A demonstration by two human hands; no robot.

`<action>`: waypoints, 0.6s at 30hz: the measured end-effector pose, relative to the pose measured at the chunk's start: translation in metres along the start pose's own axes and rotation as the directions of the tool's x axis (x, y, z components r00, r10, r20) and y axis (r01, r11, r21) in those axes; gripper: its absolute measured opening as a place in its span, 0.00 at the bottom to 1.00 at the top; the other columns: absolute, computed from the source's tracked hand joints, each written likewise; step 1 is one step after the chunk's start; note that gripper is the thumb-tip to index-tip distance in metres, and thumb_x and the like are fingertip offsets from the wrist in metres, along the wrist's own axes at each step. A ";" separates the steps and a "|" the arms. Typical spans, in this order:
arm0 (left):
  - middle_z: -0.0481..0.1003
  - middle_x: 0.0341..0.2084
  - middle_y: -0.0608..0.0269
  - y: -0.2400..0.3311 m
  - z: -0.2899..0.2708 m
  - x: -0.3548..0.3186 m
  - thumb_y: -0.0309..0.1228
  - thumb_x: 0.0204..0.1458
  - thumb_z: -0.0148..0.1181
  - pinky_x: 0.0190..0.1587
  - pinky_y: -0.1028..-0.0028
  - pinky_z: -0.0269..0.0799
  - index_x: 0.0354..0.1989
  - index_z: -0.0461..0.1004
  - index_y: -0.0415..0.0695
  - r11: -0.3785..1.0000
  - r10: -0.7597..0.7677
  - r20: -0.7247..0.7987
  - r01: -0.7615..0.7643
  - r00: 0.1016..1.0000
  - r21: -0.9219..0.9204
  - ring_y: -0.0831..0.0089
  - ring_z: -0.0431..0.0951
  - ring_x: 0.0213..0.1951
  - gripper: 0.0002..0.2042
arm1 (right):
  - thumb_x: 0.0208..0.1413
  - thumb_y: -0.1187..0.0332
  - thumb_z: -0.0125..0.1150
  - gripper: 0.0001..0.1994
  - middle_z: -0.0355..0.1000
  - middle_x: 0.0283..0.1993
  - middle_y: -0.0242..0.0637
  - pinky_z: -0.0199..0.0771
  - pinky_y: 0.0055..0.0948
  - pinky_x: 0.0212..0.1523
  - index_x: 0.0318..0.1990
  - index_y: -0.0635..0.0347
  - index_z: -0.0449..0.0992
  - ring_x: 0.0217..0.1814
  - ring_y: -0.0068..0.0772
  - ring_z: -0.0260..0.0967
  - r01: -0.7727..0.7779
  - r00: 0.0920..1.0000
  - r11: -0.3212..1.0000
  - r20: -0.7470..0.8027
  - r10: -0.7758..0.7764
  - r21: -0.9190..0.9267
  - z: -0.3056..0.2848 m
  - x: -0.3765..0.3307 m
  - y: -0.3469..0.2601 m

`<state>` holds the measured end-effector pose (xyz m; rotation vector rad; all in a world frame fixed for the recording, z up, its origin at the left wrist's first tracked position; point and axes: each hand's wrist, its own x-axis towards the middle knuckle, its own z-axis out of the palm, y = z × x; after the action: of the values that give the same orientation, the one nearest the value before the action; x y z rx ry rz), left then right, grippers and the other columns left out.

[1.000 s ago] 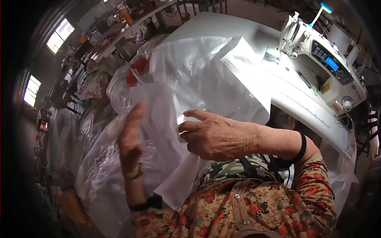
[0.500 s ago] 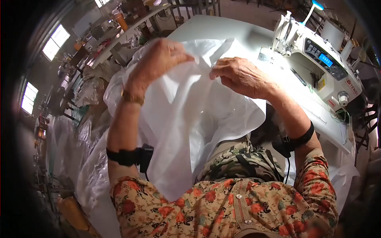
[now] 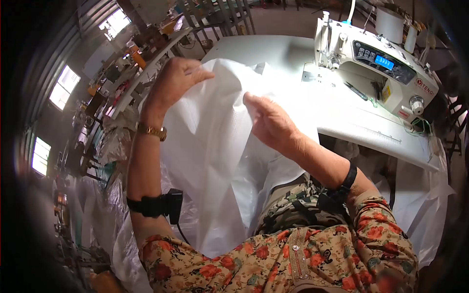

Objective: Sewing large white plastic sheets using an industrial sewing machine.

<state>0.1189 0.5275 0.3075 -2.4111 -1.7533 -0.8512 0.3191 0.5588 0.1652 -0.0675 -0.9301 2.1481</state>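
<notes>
to the left of the white fabric sheet (image 3: pixel 220 161), past its hanging edge, a heap of clear plastic bags (image 3: pixel 105 224) lies low beside your chair, and further back a long workbench (image 3: pixel 146 63) crowded with small items runs toward the windows. your left hand (image 3: pixel 176 80) is raised over the sheet's upper left edge, fingers curled down and closed on a fold of the fabric; a gold wristwatch (image 3: pixel 152 131) sits on that wrist and a black strap with a small device (image 3: pixel 156 205) wraps the forearm lower down. the sheet itself spreads from the counter (image 3: pixel 273 49) down over your lap, its top part lying on the counter surface and its lower part draped toward you. on the sheet's middle, your right hand (image 3: pixel 268 119) rests with the fingers loosely bent and pressing the fabric; from this angle you cannot tell whether it pinches a fold or only pushes down. a black band (image 3: pixel 348 176) circles that wrist. to the right of the sheet, a white sewing machine (image 3: pixel 376 63) with a lit blue display stands on the counter, well apart from both hands, and more white material (image 3: pixel 420 205) hangs below the counter's right edge.
</notes>
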 end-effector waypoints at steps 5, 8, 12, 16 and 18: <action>0.70 0.24 0.68 -0.025 0.005 -0.024 0.27 0.46 0.69 0.34 0.77 0.65 0.24 0.70 0.36 0.996 -0.076 0.069 0.080 0.995 -0.047 0.79 0.67 0.29 0.11 | 0.59 0.71 0.57 0.05 0.71 0.32 0.29 0.70 0.21 0.35 0.38 0.63 0.71 0.34 0.15 0.67 0.210 0.968 0.931 -0.073 -0.242 -0.300 0.016 -0.015 -0.015; 0.76 0.41 0.61 0.010 0.022 -0.019 0.26 0.45 0.68 0.50 0.74 0.68 0.40 0.76 0.39 0.999 0.016 -0.021 -0.015 1.000 0.044 0.72 0.74 0.45 0.14 | 0.59 0.75 0.56 0.03 0.66 0.24 0.32 0.65 0.25 0.28 0.37 0.63 0.69 0.26 0.19 0.62 0.232 0.944 0.494 0.071 -0.323 -0.838 -0.006 -0.020 -0.011; 0.76 0.43 0.61 0.033 0.037 -0.028 0.26 0.46 0.68 0.52 0.73 0.68 0.44 0.75 0.40 0.940 0.320 0.092 -0.328 0.943 0.098 0.72 0.74 0.48 0.16 | 0.59 0.75 0.55 0.02 0.62 0.20 0.37 0.62 0.28 0.25 0.36 0.62 0.68 0.21 0.27 0.58 0.433 0.864 0.348 0.273 -0.423 -0.832 0.006 -0.029 -0.007; 0.70 0.23 0.71 0.030 0.046 -0.042 0.25 0.52 0.63 0.33 0.81 0.66 0.33 0.75 0.36 0.872 0.012 0.353 0.163 0.936 -0.462 0.86 0.67 0.30 0.05 | 0.55 0.73 0.60 0.07 0.73 0.32 0.41 0.71 0.33 0.36 0.40 0.62 0.72 0.34 0.39 0.71 0.533 0.717 0.095 0.389 -0.578 -0.841 -0.024 -0.022 -0.006; 0.71 0.24 0.71 0.020 0.054 -0.050 0.24 0.52 0.63 0.33 0.81 0.66 0.32 0.75 0.35 0.897 -0.084 0.321 0.212 0.943 -0.389 0.86 0.68 0.30 0.05 | 0.46 0.72 0.62 0.17 0.66 0.58 0.41 0.61 0.45 0.60 0.47 0.56 0.74 0.62 0.48 0.60 0.346 0.686 -0.279 0.444 -0.577 -0.896 -0.026 -0.022 0.003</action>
<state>0.1482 0.4960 0.2447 -2.8304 -2.0689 -1.0201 0.3414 0.5582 0.1391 -0.5069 -1.8460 0.2199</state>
